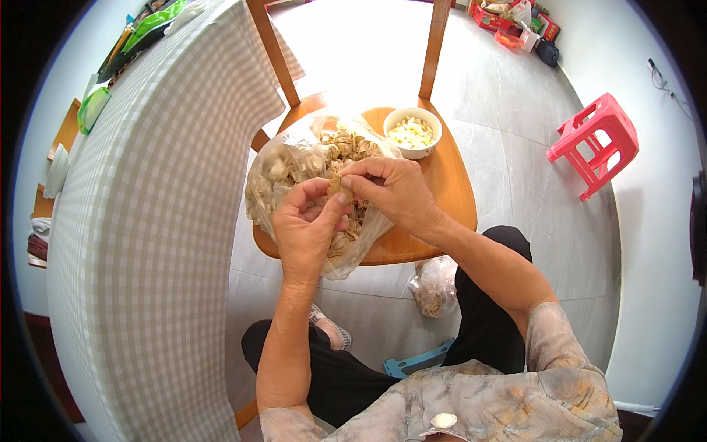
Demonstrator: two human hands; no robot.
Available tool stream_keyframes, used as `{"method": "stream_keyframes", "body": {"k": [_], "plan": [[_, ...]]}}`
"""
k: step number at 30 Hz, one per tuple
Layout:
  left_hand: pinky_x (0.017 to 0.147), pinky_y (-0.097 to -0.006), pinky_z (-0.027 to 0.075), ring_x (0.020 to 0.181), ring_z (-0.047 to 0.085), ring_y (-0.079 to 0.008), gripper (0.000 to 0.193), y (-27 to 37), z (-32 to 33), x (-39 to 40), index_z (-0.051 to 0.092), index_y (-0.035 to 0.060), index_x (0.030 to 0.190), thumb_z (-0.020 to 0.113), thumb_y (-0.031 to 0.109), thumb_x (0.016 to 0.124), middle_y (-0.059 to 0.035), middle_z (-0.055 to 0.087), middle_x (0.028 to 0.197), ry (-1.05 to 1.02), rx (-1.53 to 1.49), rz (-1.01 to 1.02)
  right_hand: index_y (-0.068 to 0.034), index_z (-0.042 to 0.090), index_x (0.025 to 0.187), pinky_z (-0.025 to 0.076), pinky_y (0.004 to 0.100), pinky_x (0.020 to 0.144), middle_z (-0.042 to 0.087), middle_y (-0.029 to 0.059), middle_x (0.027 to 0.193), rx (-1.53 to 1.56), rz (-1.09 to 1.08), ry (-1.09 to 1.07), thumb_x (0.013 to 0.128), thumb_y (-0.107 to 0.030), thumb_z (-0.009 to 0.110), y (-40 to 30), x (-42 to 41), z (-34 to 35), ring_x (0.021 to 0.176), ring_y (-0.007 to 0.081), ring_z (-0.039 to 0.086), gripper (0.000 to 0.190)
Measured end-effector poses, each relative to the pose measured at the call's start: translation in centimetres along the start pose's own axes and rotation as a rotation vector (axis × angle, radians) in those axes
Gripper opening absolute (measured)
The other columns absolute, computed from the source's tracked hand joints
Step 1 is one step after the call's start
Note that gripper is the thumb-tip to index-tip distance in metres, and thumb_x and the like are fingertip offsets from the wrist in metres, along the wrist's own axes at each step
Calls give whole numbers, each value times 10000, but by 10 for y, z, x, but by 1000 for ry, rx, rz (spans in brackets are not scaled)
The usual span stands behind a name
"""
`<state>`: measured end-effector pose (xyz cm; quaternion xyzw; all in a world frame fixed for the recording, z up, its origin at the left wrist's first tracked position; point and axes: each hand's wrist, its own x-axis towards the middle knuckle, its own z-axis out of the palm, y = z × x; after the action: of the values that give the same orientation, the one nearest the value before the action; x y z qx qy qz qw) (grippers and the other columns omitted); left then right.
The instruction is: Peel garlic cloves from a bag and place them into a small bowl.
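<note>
Both hands meet over an open clear plastic bag [259, 179] of garlic bulbs and loose skins [348, 145] on a wooden chair seat [450, 193]. Between the fingertips is a tan, papery piece of garlic [338, 187]. My left hand [312, 215] holds it from the left, thumb on top, with its lower fingers curled; whether they hold more cannot be told. My right hand [392, 188] pinches its upper edge between thumb and forefinger. Behind the right hand, a white bowl [389, 119] holds pale peeled garlic cloves [411, 131].
A table with a checked cloth [160, 193] stands at the left. Below the seat's front edge, a plastic bag of skins [434, 287] lies on the grey tiled floor. A red plastic stool [621, 132] is by the right wall, and boxes and bags [494, 21] lie at the back right.
</note>
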<state>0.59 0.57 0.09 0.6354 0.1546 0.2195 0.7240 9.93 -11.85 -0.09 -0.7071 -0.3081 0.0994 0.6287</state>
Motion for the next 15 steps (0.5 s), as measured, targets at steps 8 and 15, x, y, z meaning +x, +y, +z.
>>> {"method": "stream_keyframes", "body": {"k": [8,15], "plan": [[539,-182,510,638,642,-74,102,-3,-4,-1,628,-6,922,694,43,863,-47,659,753,28,179,103,6,709,952,500,214,641,693,29,800,-165,-9,-14,892,-165,655,-6,-5,2,706,59,609,190],[548,-187,497,618,606,-55,53,-10,-1,-1,638,23,860,692,21,858,-18,642,755,62,168,320,4,699,932,462,226,581,635,1,701,175,118,20,915,-186,631,8,-3,12,639,50,555,202]]}}
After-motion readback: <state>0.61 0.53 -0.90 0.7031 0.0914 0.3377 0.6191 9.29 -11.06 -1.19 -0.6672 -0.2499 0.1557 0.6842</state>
